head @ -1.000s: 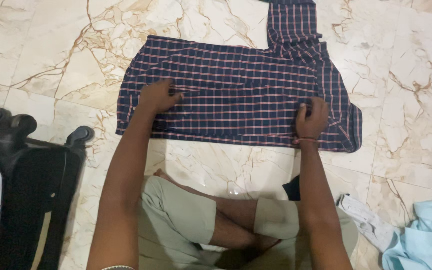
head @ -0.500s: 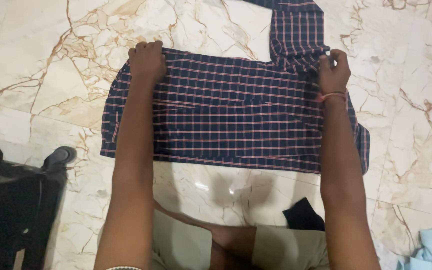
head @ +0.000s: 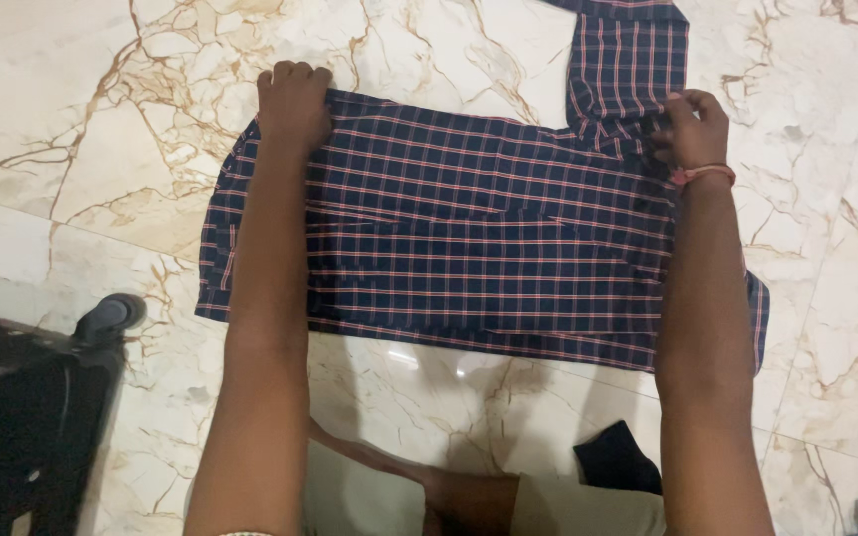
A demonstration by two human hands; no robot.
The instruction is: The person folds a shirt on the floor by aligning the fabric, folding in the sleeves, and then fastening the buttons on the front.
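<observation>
Shirt (head: 479, 238), navy with red and white checks, lies flat on the marble floor (head: 71, 149) before us in the head view. Our left hand (head: 293, 99) curls over its far edge, fingers closed on the cloth. Our right hand (head: 695, 127) pinches fabric below the sleeve (head: 628, 60). A black suitcase (head: 22, 417) sits at lower left.

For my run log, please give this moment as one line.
left hand: grips plaid shirt far edge | right hand: pinches sleeve seam | marble floor
</observation>
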